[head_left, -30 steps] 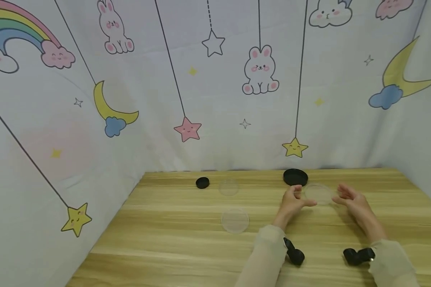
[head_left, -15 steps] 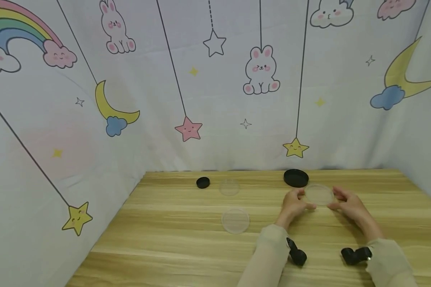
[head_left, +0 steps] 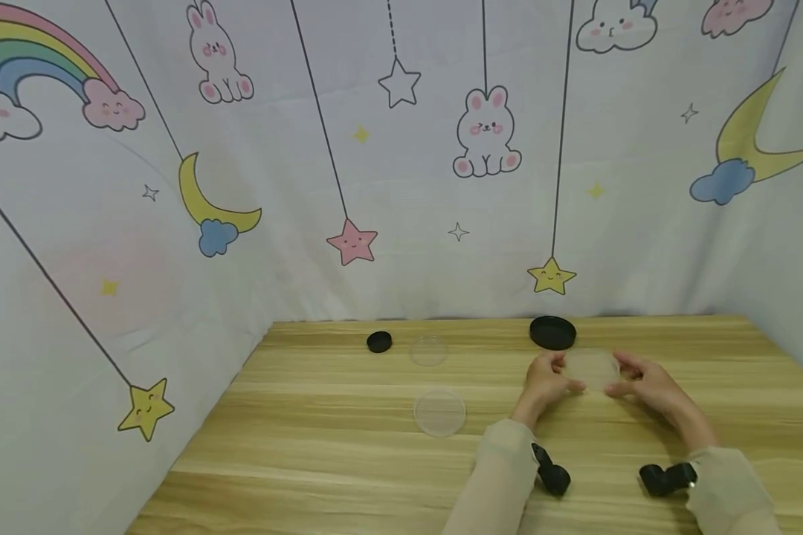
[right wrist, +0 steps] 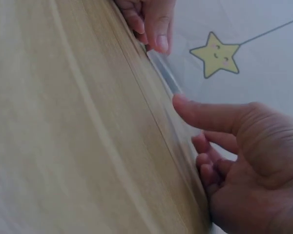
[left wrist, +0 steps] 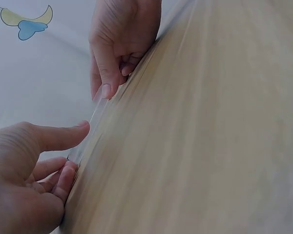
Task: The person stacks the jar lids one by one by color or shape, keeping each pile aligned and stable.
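A clear, round, shallow dish like a petri dish (head_left: 592,370) lies between the two hands at the right of the wooden table, just in front of a larger black round dish (head_left: 552,332). My left hand (head_left: 544,383) holds its left rim between thumb and fingers. On the right rim, my right hand (head_left: 657,388) grips in the same way. From the left wrist view, the petri dish's thin edge (left wrist: 94,119) shows low against the tabletop, thumbs on the near side. The right wrist view has the right thumb (right wrist: 200,114) at its rim.
Left of the hands lie a clear round disc (head_left: 439,413), another clear disc (head_left: 428,351) behind it and a small black round cap (head_left: 379,342). A printed curtain (head_left: 415,282) stands along the table's back edge.
The right hand has moved left onto the petri dish's rim, and both hands now grip it. The dish has shifted slightly toward the person. The other dishes have stayed put.
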`<control>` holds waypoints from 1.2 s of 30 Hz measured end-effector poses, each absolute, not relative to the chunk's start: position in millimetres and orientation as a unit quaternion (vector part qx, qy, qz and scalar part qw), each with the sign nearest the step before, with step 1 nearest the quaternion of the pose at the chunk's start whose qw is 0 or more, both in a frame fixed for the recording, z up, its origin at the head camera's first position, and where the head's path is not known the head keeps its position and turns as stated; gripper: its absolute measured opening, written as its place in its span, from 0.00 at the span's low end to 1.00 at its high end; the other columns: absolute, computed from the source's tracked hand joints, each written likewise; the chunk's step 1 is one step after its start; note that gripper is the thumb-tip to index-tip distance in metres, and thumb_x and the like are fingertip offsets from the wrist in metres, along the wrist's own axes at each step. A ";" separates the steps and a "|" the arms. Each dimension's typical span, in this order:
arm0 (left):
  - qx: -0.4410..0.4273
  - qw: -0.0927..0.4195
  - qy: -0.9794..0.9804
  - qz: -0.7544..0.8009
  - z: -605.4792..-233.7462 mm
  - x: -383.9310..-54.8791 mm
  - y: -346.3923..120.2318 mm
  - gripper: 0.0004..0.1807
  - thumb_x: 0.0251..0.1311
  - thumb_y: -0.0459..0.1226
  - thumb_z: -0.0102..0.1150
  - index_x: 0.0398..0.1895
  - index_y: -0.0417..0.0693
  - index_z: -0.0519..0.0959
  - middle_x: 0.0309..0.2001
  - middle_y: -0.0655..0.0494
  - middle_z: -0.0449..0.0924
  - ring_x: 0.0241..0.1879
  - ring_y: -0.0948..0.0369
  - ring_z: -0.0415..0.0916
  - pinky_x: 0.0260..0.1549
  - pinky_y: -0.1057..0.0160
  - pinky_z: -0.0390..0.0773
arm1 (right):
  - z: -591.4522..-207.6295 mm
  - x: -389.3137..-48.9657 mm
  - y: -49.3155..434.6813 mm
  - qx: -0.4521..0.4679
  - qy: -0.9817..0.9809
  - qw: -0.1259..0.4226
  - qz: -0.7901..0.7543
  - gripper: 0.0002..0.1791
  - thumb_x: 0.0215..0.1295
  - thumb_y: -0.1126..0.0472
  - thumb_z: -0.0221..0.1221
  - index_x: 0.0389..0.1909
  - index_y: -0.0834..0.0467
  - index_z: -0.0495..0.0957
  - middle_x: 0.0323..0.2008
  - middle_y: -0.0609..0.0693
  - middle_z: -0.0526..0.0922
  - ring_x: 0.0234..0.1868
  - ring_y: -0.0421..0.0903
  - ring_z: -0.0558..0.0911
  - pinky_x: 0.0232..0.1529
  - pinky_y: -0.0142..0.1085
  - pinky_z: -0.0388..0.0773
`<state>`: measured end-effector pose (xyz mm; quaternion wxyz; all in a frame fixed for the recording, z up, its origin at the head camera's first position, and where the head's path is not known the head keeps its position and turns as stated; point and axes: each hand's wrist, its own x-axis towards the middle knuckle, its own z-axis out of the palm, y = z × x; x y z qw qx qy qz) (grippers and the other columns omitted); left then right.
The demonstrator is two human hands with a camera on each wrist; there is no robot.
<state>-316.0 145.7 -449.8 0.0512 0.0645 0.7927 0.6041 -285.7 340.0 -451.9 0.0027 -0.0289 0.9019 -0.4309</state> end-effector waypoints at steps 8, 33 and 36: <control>0.063 0.064 0.771 0.631 -450.9 -316.1 137.0 0.30 0.41 0.23 0.74 0.53 0.42 0.82 0.38 0.59 0.77 0.32 0.71 0.65 0.37 0.72 0.71 | -448.9 -286.9 333.9 -0.040 0.894 0.042 -0.444 0.46 0.61 0.56 0.66 0.71 0.74 0.53 0.46 0.62 0.69 0.39 0.40 0.65 0.37 0.28 0.64; 0.144 0.110 0.710 0.681 -412.4 -321.4 53.8 0.27 0.52 0.31 0.70 0.57 0.53 0.75 0.55 0.57 0.76 0.43 0.66 0.74 0.56 0.47 0.74 | -408.2 -279.6 271.0 -0.077 0.858 0.023 -0.508 0.45 0.65 0.52 0.62 0.76 0.63 0.50 0.68 0.69 0.57 0.65 0.64 0.60 0.57 0.56 0.68; 0.161 0.116 0.712 0.674 -406.7 -318.9 33.1 0.29 0.54 0.33 0.69 0.60 0.53 0.74 0.58 0.59 0.74 0.46 0.65 0.74 0.58 0.47 0.72 | -400.9 -276.3 253.5 -0.088 0.854 0.016 -0.512 0.45 0.65 0.52 0.62 0.75 0.62 0.51 0.68 0.67 0.58 0.65 0.64 0.60 0.57 0.56 0.68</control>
